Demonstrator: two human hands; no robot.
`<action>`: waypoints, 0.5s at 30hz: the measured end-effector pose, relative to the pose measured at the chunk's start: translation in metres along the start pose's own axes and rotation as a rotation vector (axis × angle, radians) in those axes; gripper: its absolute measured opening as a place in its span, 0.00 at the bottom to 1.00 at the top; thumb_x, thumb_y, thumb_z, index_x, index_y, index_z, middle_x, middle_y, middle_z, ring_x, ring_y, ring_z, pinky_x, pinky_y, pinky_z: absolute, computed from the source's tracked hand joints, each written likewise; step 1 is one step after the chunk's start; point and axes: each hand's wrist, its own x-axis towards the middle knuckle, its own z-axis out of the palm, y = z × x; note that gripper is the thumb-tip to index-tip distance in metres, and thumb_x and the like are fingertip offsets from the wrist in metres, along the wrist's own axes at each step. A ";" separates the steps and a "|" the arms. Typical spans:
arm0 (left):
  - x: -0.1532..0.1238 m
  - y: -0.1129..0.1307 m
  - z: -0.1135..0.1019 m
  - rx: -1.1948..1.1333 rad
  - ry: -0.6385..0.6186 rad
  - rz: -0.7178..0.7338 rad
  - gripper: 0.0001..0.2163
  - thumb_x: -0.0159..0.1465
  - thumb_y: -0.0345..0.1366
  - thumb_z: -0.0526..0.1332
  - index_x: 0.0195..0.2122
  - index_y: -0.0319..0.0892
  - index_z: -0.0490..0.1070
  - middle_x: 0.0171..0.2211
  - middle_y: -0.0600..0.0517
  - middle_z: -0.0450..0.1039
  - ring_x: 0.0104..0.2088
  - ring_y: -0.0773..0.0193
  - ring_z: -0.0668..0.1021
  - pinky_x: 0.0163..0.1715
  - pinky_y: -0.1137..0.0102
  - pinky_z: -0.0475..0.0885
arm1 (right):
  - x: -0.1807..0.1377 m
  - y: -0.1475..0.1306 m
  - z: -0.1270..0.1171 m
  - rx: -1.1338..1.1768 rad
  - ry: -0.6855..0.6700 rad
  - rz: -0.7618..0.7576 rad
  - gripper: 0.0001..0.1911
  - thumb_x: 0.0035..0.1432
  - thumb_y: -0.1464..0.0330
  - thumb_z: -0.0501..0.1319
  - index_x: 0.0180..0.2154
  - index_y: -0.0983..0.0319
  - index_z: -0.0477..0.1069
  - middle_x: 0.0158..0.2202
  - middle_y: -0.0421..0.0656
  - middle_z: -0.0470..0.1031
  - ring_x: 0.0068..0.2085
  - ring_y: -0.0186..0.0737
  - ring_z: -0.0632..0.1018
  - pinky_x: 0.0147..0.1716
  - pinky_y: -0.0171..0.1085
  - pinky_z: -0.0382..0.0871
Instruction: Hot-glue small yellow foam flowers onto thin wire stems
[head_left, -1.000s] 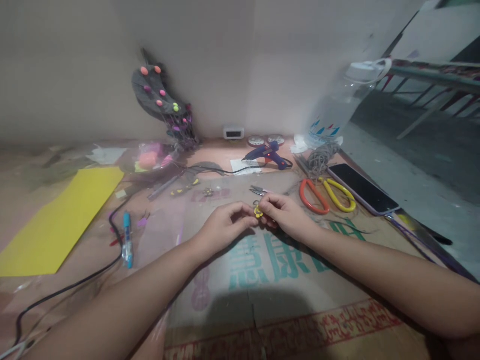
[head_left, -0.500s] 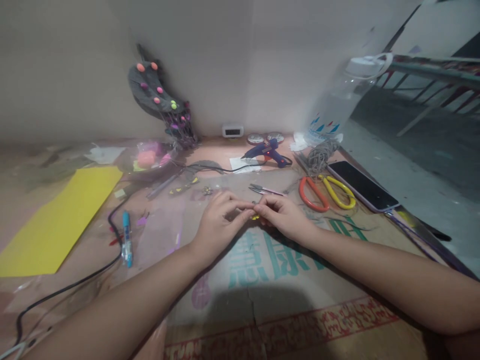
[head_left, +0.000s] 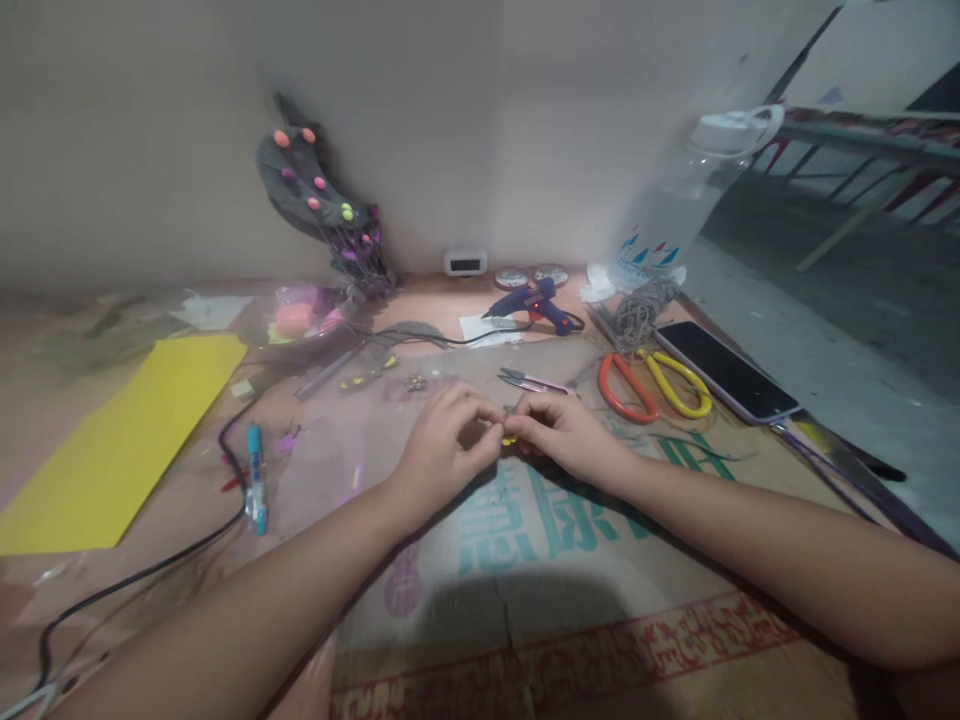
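Through the head camera I take the glue gun (head_left: 529, 300) as my landmark: it lies on its side at the back, by the wall, with a red light showing and neither hand on it. Straight in front of it, on my side, both hands meet over the cardboard (head_left: 660, 570). The right hand (head_left: 566, 432) pinches a small yellow piece (head_left: 510, 440) between thumb and fingers; only a sliver shows. The left hand (head_left: 446, 435) has its thumb and fingertips curled close together beside that piece, but I can't tell from here whether they grip any of it.

As far as I can judge, this piece is midway through being handled: it is up in the fingers, not set down, and its shape is too covered for me to say what is finished on it. Left of the glue gun and nearer me, several yellow bits (head_left: 388, 362) and a small flower-like piece (head_left: 415, 382) lie loose. The snips (head_left: 536, 382) rest just in front of the glue gun, and the scissors (head_left: 628, 390) lie to its right, both out of hand. Farther left, against the wall, a dark crescent (head_left: 300, 190) already carries its coloured balls. How much is left, I can't tell.
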 end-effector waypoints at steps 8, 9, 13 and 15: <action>-0.003 -0.007 0.002 -0.148 0.143 -0.225 0.05 0.68 0.36 0.49 0.38 0.43 0.62 0.36 0.51 0.66 0.40 0.62 0.70 0.41 0.67 0.64 | 0.000 -0.003 0.001 0.196 -0.024 0.054 0.23 0.55 0.49 0.60 0.23 0.61 0.62 0.16 0.34 0.64 0.19 0.31 0.70 0.20 0.30 0.60; -0.003 -0.007 0.001 -0.167 0.136 -0.236 0.06 0.69 0.36 0.48 0.38 0.43 0.62 0.35 0.51 0.65 0.39 0.62 0.70 0.41 0.67 0.64 | 0.000 -0.003 0.001 0.203 -0.026 0.054 0.23 0.55 0.49 0.60 0.24 0.61 0.62 0.16 0.34 0.64 0.19 0.30 0.70 0.19 0.30 0.59; -0.002 -0.004 0.000 -0.157 0.062 -0.146 0.13 0.70 0.36 0.45 0.29 0.42 0.62 0.30 0.52 0.63 0.35 0.63 0.69 0.39 0.67 0.64 | 0.001 -0.004 -0.001 0.232 -0.043 0.055 0.24 0.54 0.47 0.60 0.24 0.61 0.62 0.16 0.34 0.64 0.18 0.28 0.68 0.17 0.29 0.56; -0.001 -0.003 -0.001 -0.112 0.035 -0.103 0.14 0.70 0.35 0.47 0.28 0.42 0.64 0.30 0.51 0.64 0.35 0.63 0.69 0.39 0.67 0.64 | 0.002 -0.003 -0.002 0.244 -0.051 0.054 0.24 0.54 0.47 0.60 0.24 0.61 0.62 0.16 0.34 0.64 0.17 0.28 0.66 0.17 0.29 0.55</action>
